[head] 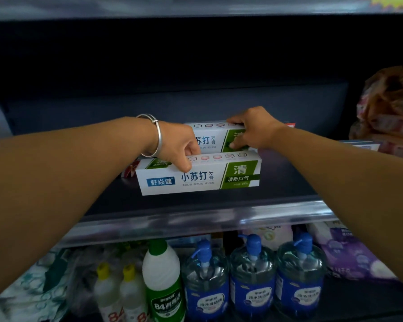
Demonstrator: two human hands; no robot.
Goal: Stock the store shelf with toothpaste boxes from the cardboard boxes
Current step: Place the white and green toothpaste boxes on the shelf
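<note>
Head cam view: my left hand point(177, 147) pinches the top edge of the front toothpaste box point(198, 174), which stands on its long side on the dark shelf point(196, 203). My right hand point(254, 129) is curled round the right end of the second toothpaste box point(215, 138), just behind the first one. Below sit blue pump bottles point(253, 275) and a green-and-white bleach bottle point(163, 280).

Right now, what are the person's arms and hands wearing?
Both arms are bare with no sleeves in view, and neither hand wears a glove. The left hand has a thin silver bangle round its wrist. The right hand shows no jewellery, watch or markings.
</note>
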